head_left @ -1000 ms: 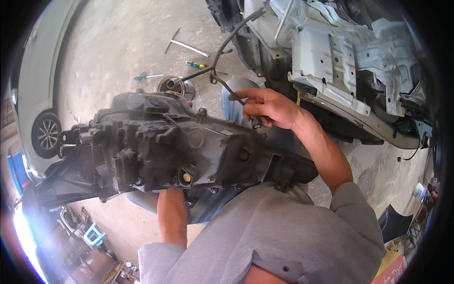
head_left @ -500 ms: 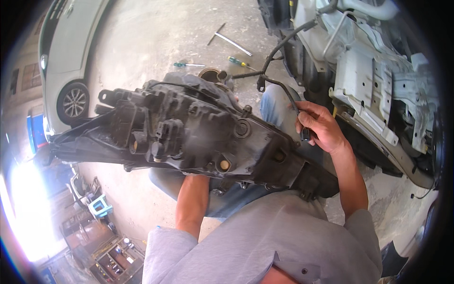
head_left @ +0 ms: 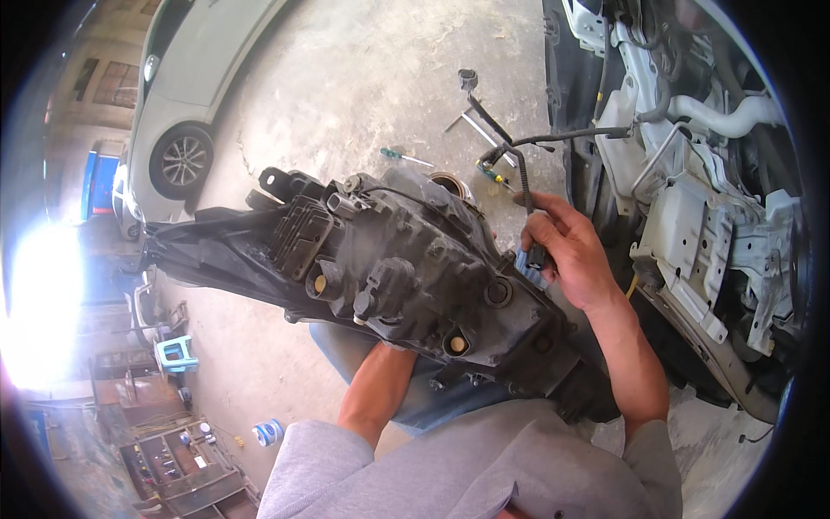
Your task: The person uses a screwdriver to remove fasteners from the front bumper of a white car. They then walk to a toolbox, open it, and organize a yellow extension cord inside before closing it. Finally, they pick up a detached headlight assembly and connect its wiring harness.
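A large black headlight assembly (head_left: 424,251) lies tilted across my lap, its back side with sockets and bulb covers facing up. My left forearm goes under its near edge; the hand itself is hidden there. To the right of the assembly, my right hand (head_left: 572,255) is closed round a black wiring connector (head_left: 536,257) on a corrugated cable, apart from the housing. That cable joins a branched wiring harness (head_left: 575,135) running to the car's front. Another branch ends in a loose dark plug (head_left: 468,80) above the floor.
The opened car front (head_left: 692,233), with bare metal and a pale pipe, stands close on the right. Two screwdrivers (head_left: 406,156) and a T-handle wrench (head_left: 478,125) lie beyond the assembly. A light-coloured car (head_left: 194,95) is at far left, a parts tray (head_left: 177,458) lower left.
The view has shifted, and the headlight assembly now slants more down to the right. The harness branch that ended beside the housing now points away from it. My right hand keeps the connector.
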Available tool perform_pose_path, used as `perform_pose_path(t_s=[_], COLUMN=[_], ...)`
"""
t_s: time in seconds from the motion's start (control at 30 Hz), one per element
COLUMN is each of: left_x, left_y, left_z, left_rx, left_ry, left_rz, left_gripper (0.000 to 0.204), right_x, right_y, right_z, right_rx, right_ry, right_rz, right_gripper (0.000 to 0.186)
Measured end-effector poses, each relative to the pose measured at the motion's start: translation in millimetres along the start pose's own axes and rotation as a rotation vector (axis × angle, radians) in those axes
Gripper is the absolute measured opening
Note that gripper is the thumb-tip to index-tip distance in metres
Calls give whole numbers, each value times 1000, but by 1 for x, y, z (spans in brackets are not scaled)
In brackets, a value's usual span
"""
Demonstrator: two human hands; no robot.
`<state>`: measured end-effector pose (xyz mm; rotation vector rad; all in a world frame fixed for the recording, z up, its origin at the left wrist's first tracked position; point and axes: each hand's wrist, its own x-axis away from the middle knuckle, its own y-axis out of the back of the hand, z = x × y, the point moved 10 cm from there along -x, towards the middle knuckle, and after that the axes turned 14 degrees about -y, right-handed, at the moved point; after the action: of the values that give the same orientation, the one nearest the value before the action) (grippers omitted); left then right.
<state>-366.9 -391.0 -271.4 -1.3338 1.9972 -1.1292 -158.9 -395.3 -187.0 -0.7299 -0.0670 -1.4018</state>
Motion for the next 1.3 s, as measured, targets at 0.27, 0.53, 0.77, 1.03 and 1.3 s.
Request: perform_pose_path(t_s=[0.27, 0.53, 0.77, 1.03, 1.3], left_x=[8, 10, 10, -7, -19], left_y=[7, 17, 32, 41, 54], left_z=[-2, -3, 5, 20, 41], left_rx=[27, 54, 95, 148, 435], left_ry=[-22, -52, -55, -20, 20], left_rz=[-17, -4, -21, -1, -5], left_gripper=[54, 54, 54, 54, 54], right_x=[-23, -16, -16, -17, 0], right_y=[-19, -54, -65, -23, -21], right_z=[1, 66, 111, 49, 42], right_rx=[-20, 79, 254, 127, 432], right_ry=[-65, 210, 325, 80, 74], right_rz=[96, 12, -78, 50, 82], right_gripper=[42, 46, 42, 18, 27])
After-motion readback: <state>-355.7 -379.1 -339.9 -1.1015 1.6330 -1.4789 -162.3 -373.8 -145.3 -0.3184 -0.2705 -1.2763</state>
